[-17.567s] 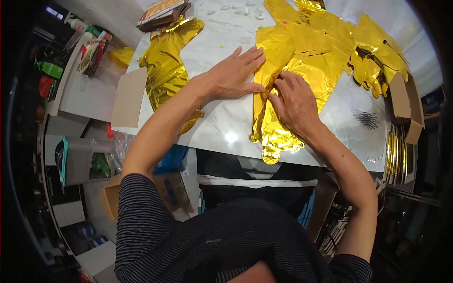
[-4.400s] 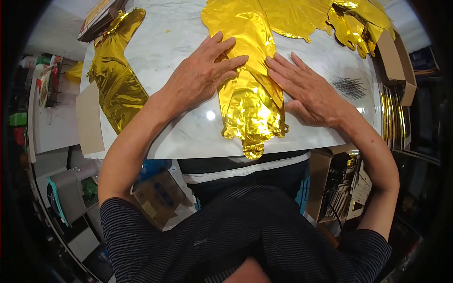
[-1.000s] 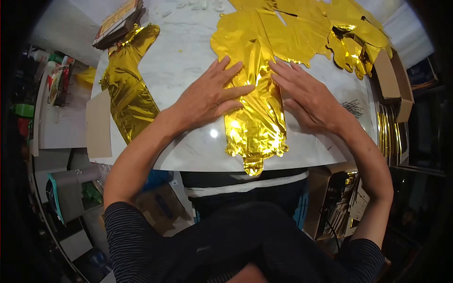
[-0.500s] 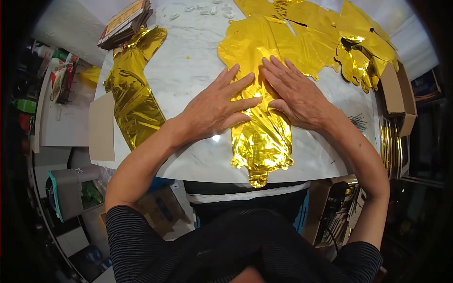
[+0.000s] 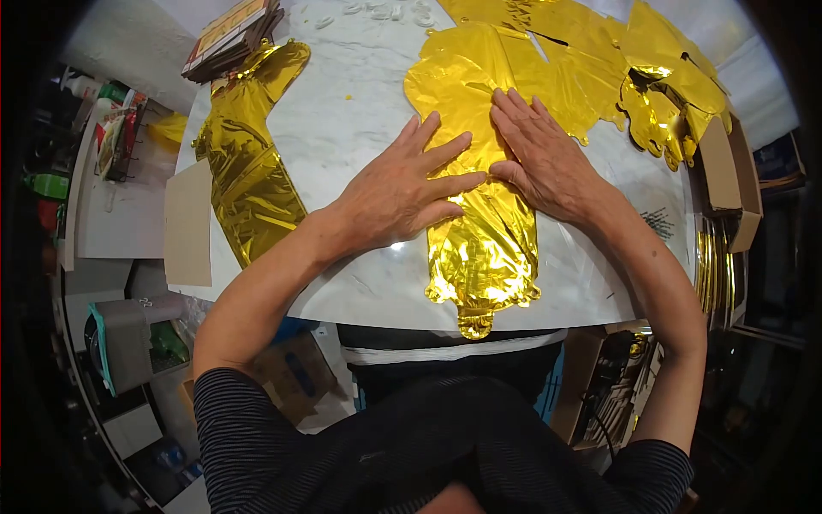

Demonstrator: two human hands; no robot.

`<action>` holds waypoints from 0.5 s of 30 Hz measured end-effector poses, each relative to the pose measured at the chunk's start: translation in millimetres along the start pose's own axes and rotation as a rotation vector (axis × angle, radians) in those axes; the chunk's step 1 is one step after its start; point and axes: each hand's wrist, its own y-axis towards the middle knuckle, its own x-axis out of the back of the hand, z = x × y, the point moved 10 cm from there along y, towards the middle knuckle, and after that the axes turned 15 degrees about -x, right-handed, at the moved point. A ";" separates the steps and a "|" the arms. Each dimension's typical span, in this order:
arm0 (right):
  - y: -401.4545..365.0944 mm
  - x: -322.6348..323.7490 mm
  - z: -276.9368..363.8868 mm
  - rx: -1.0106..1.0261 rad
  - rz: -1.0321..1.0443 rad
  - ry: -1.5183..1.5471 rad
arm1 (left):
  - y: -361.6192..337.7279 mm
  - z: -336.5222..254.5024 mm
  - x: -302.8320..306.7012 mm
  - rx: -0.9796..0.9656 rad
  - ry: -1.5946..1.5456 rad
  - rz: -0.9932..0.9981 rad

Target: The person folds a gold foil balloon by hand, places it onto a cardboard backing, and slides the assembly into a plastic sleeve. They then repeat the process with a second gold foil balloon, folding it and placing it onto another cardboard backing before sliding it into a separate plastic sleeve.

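Observation:
A flat gold foil balloon (image 5: 484, 257) lies on the white marbled table (image 5: 360, 287), its small tab hanging at the front edge. My left hand (image 5: 407, 180) rests on its left side with the fingers spread over the foil. On the right side my right hand (image 5: 545, 158) lies flat, fingers stretched away from me and thumb toward the middle. Both palms press on the foil without gripping it. The foil is smoother at the far end and creased near the tab. Part of its middle is hidden under my hands.
More gold foil balloons (image 5: 591, 68) overlap at the back right beside a cardboard box (image 5: 728, 167). Another folded gold foil piece (image 5: 253, 176) lies at the left, near a stack of cards (image 5: 231, 38) and a cardboard sheet (image 5: 187, 224). Small white pieces (image 5: 381, 11) sit at the back.
My right hand has slid slightly toward me and right over the foil. My left hand stays nearly in place. The whole view has shifted a little.

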 end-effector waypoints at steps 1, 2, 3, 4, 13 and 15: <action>1.4 0.3 -3.2 -0.032 -0.001 0.011 | -0.6 1.5 -2.7 0.021 -0.012 0.038; 2.5 0.8 -6.5 -0.065 -0.002 0.020 | -1.1 3.1 -5.5 0.041 -0.025 0.076; 2.8 0.2 -6.5 -0.065 -0.004 0.018 | -1.4 3.1 -5.1 0.041 -0.023 0.074; 3.5 0.1 -9.5 -0.093 -0.014 0.026 | -2.0 3.4 -5.4 0.038 -0.019 0.074; -14.8 18.0 26.2 -0.039 -0.163 0.067 | -0.7 0.2 -0.6 -0.030 0.034 -0.002; -20.2 22.7 43.5 -0.004 -0.153 0.075 | 0.6 -2.9 -1.2 -0.042 0.037 0.002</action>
